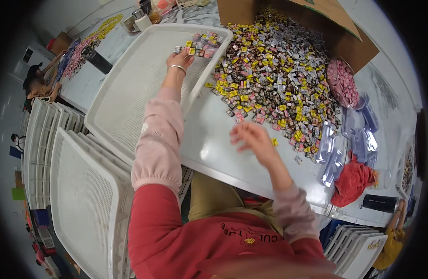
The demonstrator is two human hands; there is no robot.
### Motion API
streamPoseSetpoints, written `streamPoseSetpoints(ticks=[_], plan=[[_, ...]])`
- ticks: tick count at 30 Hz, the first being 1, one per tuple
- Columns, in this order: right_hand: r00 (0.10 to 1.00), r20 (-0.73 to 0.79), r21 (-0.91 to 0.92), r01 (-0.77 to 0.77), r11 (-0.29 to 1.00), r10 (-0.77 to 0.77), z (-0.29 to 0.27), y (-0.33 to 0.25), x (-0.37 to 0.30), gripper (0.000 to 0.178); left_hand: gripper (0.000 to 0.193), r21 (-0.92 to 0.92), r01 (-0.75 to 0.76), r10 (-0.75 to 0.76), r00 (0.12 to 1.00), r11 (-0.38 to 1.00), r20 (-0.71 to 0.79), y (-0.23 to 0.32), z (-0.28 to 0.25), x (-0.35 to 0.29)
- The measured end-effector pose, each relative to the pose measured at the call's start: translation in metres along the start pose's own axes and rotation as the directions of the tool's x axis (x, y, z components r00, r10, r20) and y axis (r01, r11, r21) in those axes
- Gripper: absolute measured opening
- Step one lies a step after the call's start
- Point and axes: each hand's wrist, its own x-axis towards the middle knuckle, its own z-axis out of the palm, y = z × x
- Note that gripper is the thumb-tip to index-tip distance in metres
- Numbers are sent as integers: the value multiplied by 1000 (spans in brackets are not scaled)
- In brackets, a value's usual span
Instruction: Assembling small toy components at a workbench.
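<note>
My left hand (180, 60) reaches over the far right corner of a large white perforated tray (130, 88). Its fingers close on the near end of a row of small coloured packets (195, 51), pink, yellow, white and dark. More such packets lie just behind, in the same corner. My right hand (254, 141) hovers above the white table, at the near edge of a big heap of loose small packets (274, 74). It is slightly blurred, with its fingers curved and apart, and nothing shows in it.
Behind the heap stands an open cardboard box (363, 49). To the right are a bowl of pink packets (343, 83), clear plastic holders (360, 139), a red cloth (353, 181) and a black bottle (380, 203). Stacked white trays (83, 186) stand at left; other people work nearby.
</note>
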Motion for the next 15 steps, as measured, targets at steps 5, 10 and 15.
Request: streamPoseSetpoints(ticks=[5, 10, 15], plan=[[987, -2, 53, -159, 986, 159, -7, 48, -74, 20, 26, 65, 62, -45, 971, 996, -235, -30, 4, 53], [970, -44, 126, -234, 964, 241, -8, 73, -109, 18, 27, 81, 54, -22, 935, 995, -355, -41, 25, 65], [968, -170, 126, -167, 978, 187, -9, 66, -120, 20, 30, 451, -11, 172, 933, 892, -317, -58, 35, 70]])
